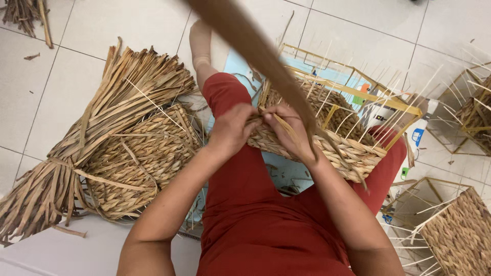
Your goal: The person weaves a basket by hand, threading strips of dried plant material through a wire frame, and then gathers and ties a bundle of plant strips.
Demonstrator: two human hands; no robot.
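Hands first: left hand (231,130) and right hand (287,132) meet at the near rim of the basket (335,148), both curled tight. Fingers of each pinch the same flat strand (255,46) where it enters the weave; the strand's free end rises past the camera, blurred, toward the top of frame.

Basket position: resting on the person's right thigh, tilted, near edge at the hands, far side toward the tiled floor (92,20).

Progress, judged from the frame:
- Lower walls woven, a band of thick braided rows around the wire frame (358,94).
- Upper frame bare; yellow bars and thin pale stakes stand well above the woven band.
- Estimate: wall partly up, roughly the lower portion done, upper rows and rim left.

Look of the basket: rectangular, tan-brown fibre, rows tight and even, stakes splaying outward at the open top.

Surroundings, large to small:
- Bundle (76,148) of dry flat fibre on the floor, left of the person, fanned out.
- Woven piece (138,158) lying on that bundle, same braided pattern, appears more complete.
- Two more part-woven frames at right, one near the upper edge (473,110), one at the lower corner (455,232), both with stakes exposed.
- Small heap of fibre scraps (23,13) at top left.
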